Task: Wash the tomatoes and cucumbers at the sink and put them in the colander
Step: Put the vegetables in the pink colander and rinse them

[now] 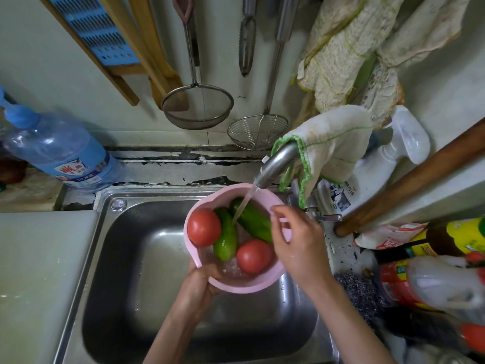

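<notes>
Over the steel sink (147, 258), the left hand (199, 282) comes up from below and grips the near-left rim of the pink bowl (236, 286), its fingers curled under the edge, so this hand carries the weight. I cannot tell whether the bowl is holed like a colander; a little water seems to lie at its bottom. Inside it, from the left, the first tomato (204, 227) rests against the left wall. Beside it and touching it lies the left cucumber (226, 237), its long axis running from the far rim down toward the person. The water stream (242, 206) falls between the two cucumbers, striking near their far ends. The right cucumber (256, 222) lies slantwise from the far rim toward the right wall, and the second tomato (254, 256) sits in front of it, nearer the person. The right hand (296, 245) is at the right rim, with thumb and forefinger loosely curled and pink showing in the gap between them. Whether they pinch the rim or only hover there I cannot tell. This hand is plainly the nearer one to the produce. The right cucumber's end lies just left of its fingertips and the second tomato just below them, so a short reach leftward and down into the bowl would likely serve for rubbing them under the faucet (275, 164).
</notes>
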### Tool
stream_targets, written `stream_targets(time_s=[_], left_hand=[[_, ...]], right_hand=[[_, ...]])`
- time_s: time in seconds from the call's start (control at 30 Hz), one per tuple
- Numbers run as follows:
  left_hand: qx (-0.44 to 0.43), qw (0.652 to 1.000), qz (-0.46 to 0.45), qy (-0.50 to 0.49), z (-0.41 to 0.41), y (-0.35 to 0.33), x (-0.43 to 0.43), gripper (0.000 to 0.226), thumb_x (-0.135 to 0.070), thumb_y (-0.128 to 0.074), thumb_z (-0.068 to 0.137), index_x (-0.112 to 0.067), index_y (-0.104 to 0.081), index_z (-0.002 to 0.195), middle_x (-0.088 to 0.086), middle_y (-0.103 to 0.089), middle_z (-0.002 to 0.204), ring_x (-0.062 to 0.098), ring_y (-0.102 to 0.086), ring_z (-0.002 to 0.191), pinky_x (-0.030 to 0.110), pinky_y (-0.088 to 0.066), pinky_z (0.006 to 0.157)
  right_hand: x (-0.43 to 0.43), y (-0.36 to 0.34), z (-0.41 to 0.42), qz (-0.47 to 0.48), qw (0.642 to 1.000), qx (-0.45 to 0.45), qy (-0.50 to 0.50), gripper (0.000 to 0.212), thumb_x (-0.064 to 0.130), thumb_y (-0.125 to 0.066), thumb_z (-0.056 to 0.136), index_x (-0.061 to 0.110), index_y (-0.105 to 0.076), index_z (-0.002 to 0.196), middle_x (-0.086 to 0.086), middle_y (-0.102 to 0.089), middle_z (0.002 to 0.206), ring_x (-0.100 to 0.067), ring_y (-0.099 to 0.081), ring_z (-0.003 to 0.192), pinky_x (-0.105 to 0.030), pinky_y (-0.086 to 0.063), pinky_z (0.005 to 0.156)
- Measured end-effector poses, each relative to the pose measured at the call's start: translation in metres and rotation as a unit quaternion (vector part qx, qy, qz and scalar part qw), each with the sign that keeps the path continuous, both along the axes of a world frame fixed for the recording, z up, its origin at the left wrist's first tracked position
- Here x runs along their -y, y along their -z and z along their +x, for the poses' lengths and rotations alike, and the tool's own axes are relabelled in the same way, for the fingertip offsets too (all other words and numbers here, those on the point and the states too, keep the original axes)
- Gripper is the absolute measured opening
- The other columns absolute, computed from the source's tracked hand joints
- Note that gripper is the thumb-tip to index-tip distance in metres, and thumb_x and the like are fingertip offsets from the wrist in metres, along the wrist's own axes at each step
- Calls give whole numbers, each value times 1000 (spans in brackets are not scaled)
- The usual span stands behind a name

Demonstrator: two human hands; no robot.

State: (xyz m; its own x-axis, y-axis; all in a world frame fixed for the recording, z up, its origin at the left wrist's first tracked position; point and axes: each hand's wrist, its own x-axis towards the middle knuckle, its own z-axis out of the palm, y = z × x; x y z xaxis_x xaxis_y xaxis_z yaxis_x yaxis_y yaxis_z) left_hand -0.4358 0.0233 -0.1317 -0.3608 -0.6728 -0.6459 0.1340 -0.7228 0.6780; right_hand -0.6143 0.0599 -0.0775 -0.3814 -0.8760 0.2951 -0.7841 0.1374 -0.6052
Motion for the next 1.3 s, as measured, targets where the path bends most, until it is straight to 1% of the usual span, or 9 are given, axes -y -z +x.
stream_targets(time_s=[0.1,0.2,0.47,0.77,0.87,1.0,1.1,1.17,1.3], left_hand=[[38,999,-33,9,8,-3,3,82,-2,-52,49,-20,-49,129,12,-68,100,28,-68,79,35,-52,50],[48,998,-51,3,12,-11,3,76,-4,-49,49,-32,-54,120,5,-69,99,25,-66,82,33,-52,49],[16,999,-31,10,21,-17,1,75,-1,-46,48,-25,-55,118,0,-73,87,22,-68,73,36,-56,52],[14,999,-8,40,24,-13,4,66,-3,-45,48,-19,-58,112,2,-72,78,20,-67,62,33,-54,46],[18,999,7,48,26,-12,5,65,-5,-47,48,-15,-59,111,6,-70,77,23,-65,62,33,-55,48],[44,997,12,62,30,-12,6,51,-7,-47,57,-7,-58,107,6,-65,64,20,-62,55,30,-53,46],[56,996,-11,73,30,-15,5,62,-9,-47,51,-16,-58,112,5,-64,65,21,-60,59,30,-50,47],[50,996,-25,76,32,-20,3,64,-8,-48,51,-20,-58,113,5,-67,69,22,-62,62,31,-52,47],[29,997,-23,72,37,-25,-2,65,-5,-50,53,-15,-57,116,12,-70,80,27,-67,69,35,-56,53]], right_hand=[[-15,3,-20,-31,991,58,117,8,8,-63,87,6,-65,94,-3,-67,82,-10,-60,66,-7,-43,64],[-25,16,-41,97,968,106,206,13,19,-57,91,8,-64,93,1,-62,76,-6,-54,62,-5,-33,53],[-9,32,-57,161,957,79,227,28,12,-52,95,-1,-66,75,2,-46,50,-19,-49,48,-18,-27,45],[9,30,-67,238,945,38,220,27,21,-42,99,6,-63,91,-21,-64,100,-28,-51,87,-32,-37,78],[3,16,-60,271,946,28,178,21,23,-42,98,9,-57,104,-16,-64,100,-26,-57,89,-29,-37,73],[-1,-16,-8,254,962,-92,47,45,51,-38,95,16,-51,121,4,-59,67,-16,-61,63,-24,-47,58],[12,-11,35,196,973,23,-121,54,55,-44,91,27,-39,137,2,-60,116,-14,-57,107,-26,-47,90],[19,2,55,201,958,39,-201,64,55,-48,89,33,-24,144,6,-37,144,-16,-38,130,-34,-36,108],[21,16,75,160,964,33,-212,64,44,-58,87,31,-25,141,4,-37,140,-19,-42,124,-34,-42,102]])
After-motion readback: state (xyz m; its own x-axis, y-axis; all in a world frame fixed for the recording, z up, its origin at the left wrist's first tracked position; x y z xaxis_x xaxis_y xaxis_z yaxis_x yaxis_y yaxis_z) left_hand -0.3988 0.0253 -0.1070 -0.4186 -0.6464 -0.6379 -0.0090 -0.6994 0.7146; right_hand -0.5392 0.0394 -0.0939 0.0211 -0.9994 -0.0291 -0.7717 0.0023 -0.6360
